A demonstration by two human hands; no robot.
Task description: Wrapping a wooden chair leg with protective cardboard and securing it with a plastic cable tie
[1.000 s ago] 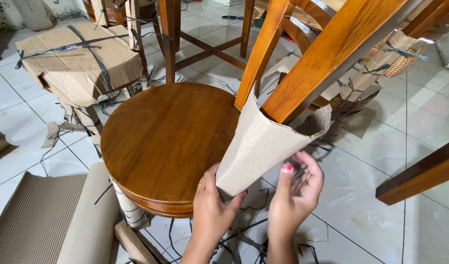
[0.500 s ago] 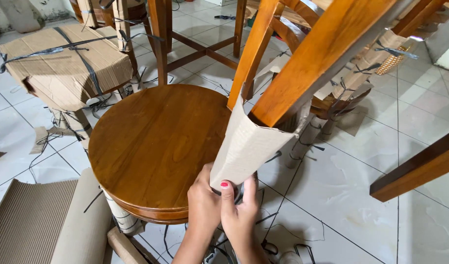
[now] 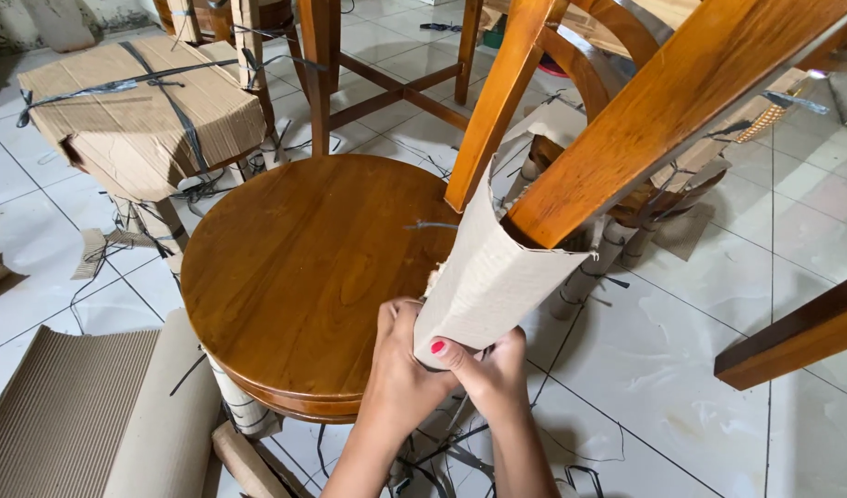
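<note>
A round wooden seat [image 3: 303,267] of a varnished chair fills the middle of the view. A beige cardboard sleeve [image 3: 492,267] wraps the lower end of a slanted wooden leg [image 3: 645,129]. My left hand [image 3: 400,364] grips the sleeve's bottom edge from the left. My right hand [image 3: 488,369], with a red thumbnail, presses against it from the right, and both hands close together on the cardboard. A thin dark strap [image 3: 432,225] crosses the sleeve's upper left edge.
A stool wrapped in cardboard and dark straps [image 3: 142,106] stands at the back left. A corrugated cardboard sheet [image 3: 68,420] lies at the lower left. Loose dark straps [image 3: 460,456] litter the white tiled floor [image 3: 700,369]. Another wooden bar [image 3: 797,337] juts in at right.
My right hand has moved left from beside the sleeve to meet my left hand on its bottom edge. The view has shifted closer to the seat.
</note>
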